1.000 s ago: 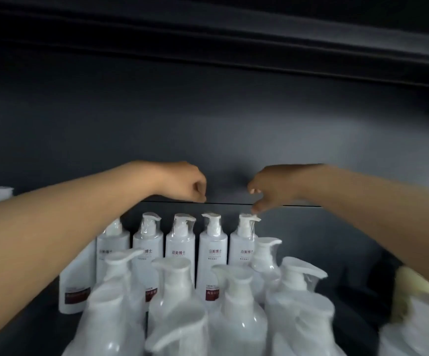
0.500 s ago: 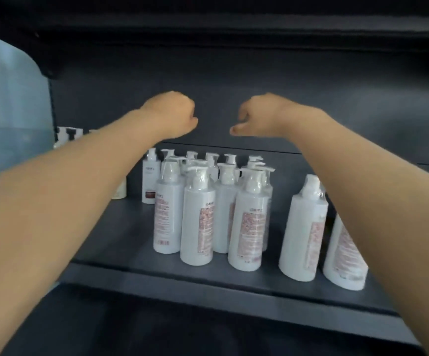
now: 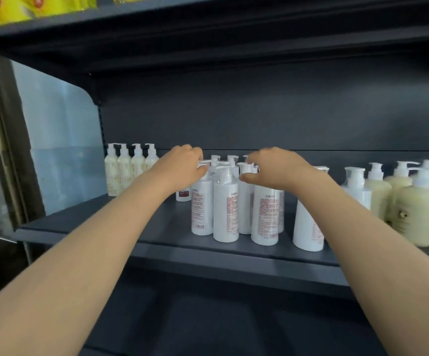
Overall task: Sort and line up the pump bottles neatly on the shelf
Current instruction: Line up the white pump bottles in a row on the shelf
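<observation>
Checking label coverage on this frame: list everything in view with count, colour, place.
white pump bottles: cluster, count partly hidden, white with red print, shelf centre
stray white bottles: two, white, between the cluster and the right end
slim cream bottles: four, cream, row at back left
round cream bottles: at least four, cream, right end
shelf: one, dark grey, under all bottles
yellow packs: count unclear, yellow, upper shelf, top left
side panel: one, translucent pale blue, left end
left hand: on the cluster's left pump tops, grip unclear
right hand: fingers over its right pump tops, grip unclear
</observation>
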Demonstrator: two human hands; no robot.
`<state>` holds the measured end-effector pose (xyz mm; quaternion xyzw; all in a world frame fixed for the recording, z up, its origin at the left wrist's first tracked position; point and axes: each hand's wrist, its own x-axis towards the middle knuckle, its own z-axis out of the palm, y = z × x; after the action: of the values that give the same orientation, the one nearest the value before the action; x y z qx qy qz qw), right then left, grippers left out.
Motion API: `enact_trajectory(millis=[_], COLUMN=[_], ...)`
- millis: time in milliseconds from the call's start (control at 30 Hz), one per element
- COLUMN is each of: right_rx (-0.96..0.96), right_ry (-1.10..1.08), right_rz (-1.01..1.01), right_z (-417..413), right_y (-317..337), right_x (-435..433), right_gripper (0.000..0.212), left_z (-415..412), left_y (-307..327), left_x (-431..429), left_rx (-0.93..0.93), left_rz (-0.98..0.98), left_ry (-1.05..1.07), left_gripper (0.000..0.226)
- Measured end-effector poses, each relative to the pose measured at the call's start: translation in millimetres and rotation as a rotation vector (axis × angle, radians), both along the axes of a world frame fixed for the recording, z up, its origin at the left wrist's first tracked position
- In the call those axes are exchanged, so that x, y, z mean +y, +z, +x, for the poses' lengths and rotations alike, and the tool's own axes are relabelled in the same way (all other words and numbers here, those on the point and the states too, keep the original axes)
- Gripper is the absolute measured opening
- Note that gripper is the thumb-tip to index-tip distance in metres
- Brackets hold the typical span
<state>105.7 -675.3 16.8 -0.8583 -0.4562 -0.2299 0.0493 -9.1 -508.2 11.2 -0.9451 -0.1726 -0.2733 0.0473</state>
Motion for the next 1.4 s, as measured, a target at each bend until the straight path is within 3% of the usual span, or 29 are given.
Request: enact_trajectory(millis=[333,533,667,900,1033,1167,1400], right_rx=[-0.03,0.053,0.163,0.383,0.502,0.609,0.602], right_ry=[-0.082,-0.179,-0.135,-0.107,-0.011,0.059,0.117], right_rz=[0.087,0.251,0.466,0.85,1.046,1.086,1.05], right_z=[-7,1,-2,-4,-3,-5,-19], right_y=[-39,-59,-77,-118,-130,-131,-131], right_x=[38,70,84,108,114,116,119], right_gripper=[0.047,0.047,0.043,0.055,0.046,0.046,0.061], left_z=[24,55,69,82,82,74,40], left_y=[-45,-69,-81,-104,-111,-114,-112], left_x=[58,84,90,92,92,90,91], left_rx=[-0.108,-0.155,-0.207,-0.311,-0.361,-0.379,-0.382], left_rz=[-0.09,-0.235,-0.391,-0.675,-0.801,-0.907,-1.036], left_ry=[-0.052,-0.242,-0.374,-0.536,-0.566,-0.59,-0.595], left_gripper=[0.035,0.04,0.045,0.067,0.066,0.059,0.04])
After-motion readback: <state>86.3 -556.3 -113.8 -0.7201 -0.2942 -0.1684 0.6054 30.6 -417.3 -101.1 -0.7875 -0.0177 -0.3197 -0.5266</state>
